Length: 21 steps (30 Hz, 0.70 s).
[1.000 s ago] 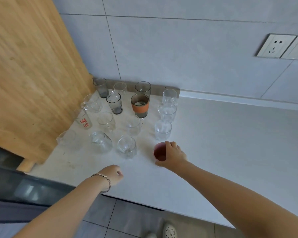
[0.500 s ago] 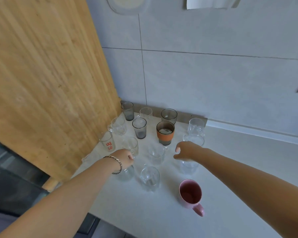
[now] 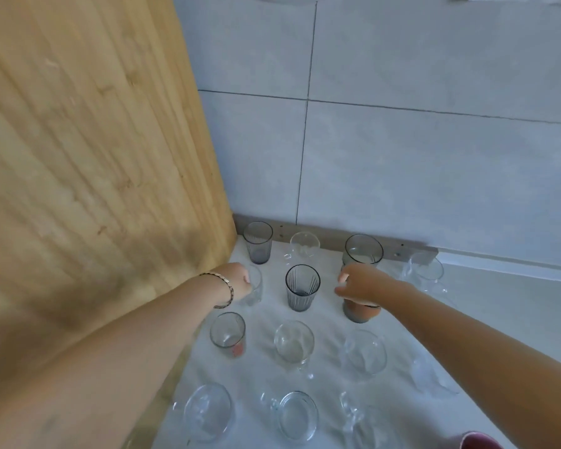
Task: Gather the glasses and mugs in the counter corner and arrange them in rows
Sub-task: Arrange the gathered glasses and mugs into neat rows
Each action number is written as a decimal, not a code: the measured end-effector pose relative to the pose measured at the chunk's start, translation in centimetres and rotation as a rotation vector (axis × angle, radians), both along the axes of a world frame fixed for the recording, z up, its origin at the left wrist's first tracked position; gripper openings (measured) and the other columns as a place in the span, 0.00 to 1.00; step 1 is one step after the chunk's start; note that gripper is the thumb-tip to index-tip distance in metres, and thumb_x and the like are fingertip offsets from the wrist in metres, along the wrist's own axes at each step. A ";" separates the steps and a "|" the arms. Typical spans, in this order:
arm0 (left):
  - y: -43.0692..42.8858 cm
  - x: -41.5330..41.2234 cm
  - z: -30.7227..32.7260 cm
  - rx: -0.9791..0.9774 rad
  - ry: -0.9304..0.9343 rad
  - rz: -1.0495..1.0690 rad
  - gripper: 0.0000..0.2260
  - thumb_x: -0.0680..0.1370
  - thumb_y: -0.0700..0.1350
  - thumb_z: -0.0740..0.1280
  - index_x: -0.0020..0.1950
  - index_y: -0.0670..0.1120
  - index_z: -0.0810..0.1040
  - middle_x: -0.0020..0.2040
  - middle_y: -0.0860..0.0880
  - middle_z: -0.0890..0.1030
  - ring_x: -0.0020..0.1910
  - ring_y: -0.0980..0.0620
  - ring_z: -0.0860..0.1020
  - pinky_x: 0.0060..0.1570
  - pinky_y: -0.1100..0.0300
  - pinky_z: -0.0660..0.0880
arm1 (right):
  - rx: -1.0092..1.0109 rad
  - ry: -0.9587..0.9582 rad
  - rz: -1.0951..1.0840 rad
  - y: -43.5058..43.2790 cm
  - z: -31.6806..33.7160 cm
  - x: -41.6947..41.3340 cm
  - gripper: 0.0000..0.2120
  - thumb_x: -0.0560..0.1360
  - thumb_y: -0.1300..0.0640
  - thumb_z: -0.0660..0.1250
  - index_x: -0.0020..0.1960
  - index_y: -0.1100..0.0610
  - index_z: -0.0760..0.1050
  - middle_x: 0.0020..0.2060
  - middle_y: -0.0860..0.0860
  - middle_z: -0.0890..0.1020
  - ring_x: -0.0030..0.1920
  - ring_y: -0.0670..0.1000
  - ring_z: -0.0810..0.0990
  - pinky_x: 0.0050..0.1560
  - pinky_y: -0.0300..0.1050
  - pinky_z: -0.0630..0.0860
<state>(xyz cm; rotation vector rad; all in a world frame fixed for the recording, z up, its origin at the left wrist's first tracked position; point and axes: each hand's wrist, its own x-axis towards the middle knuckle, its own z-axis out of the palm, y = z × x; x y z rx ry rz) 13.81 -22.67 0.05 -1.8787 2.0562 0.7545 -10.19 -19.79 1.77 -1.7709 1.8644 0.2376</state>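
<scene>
Glasses and mugs stand in rows in the corner of the pale counter (image 3: pixel 506 322). My left hand (image 3: pixel 237 281) is closed on a clear glass (image 3: pixel 256 288) at the left of the second row. My right hand (image 3: pixel 365 285) covers the rim of an orange-banded glass (image 3: pixel 358 314) and grips it from above. Between the two stands a dark ribbed glass (image 3: pixel 302 288). Along the wall behind are a dark glass (image 3: pixel 257 243), a clear glass (image 3: pixel 304 246) and a grey glass (image 3: pixel 364 251). A glass with red print (image 3: pixel 228 333) and several clear mugs fill the nearer rows.
A tall wooden panel (image 3: pixel 94 157) closes off the left side right beside the glasses. Grey wall tiles (image 3: pixel 418 173) run behind. The rim of a pink mug (image 3: pixel 480 441) shows at the bottom right edge. Bare counter stretches to the right.
Both hands have reached further into the corner, from above the middle rows to the second row. The view has moved closer, so the pink mug is now at the frame's bottom edge.
</scene>
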 end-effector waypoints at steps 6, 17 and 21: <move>-7.0 -0.2 -1.2 -0.022 0.000 -0.034 0.14 0.75 0.39 0.57 0.29 0.45 0.64 0.30 0.47 0.66 0.31 0.47 0.66 0.29 0.60 0.59 | -0.014 -0.003 -0.057 -5.4 -0.3 1.9 0.18 0.77 0.53 0.61 0.64 0.58 0.73 0.63 0.53 0.77 0.65 0.54 0.74 0.64 0.47 0.71; -15.9 -0.5 -5.6 0.017 -0.067 -0.029 0.41 0.73 0.53 0.67 0.78 0.48 0.45 0.78 0.47 0.47 0.77 0.44 0.54 0.72 0.52 0.61 | -0.045 0.091 -0.169 -14.5 -6.3 4.4 0.36 0.71 0.34 0.62 0.71 0.56 0.62 0.66 0.53 0.71 0.67 0.55 0.72 0.61 0.50 0.72; -16.2 -0.9 -6.3 0.001 -0.005 -0.165 0.43 0.72 0.49 0.68 0.77 0.55 0.43 0.78 0.51 0.50 0.67 0.46 0.72 0.50 0.59 0.72 | -0.013 0.094 -0.122 -15.2 -8.5 5.3 0.41 0.68 0.35 0.67 0.72 0.56 0.59 0.67 0.54 0.68 0.66 0.56 0.72 0.58 0.51 0.74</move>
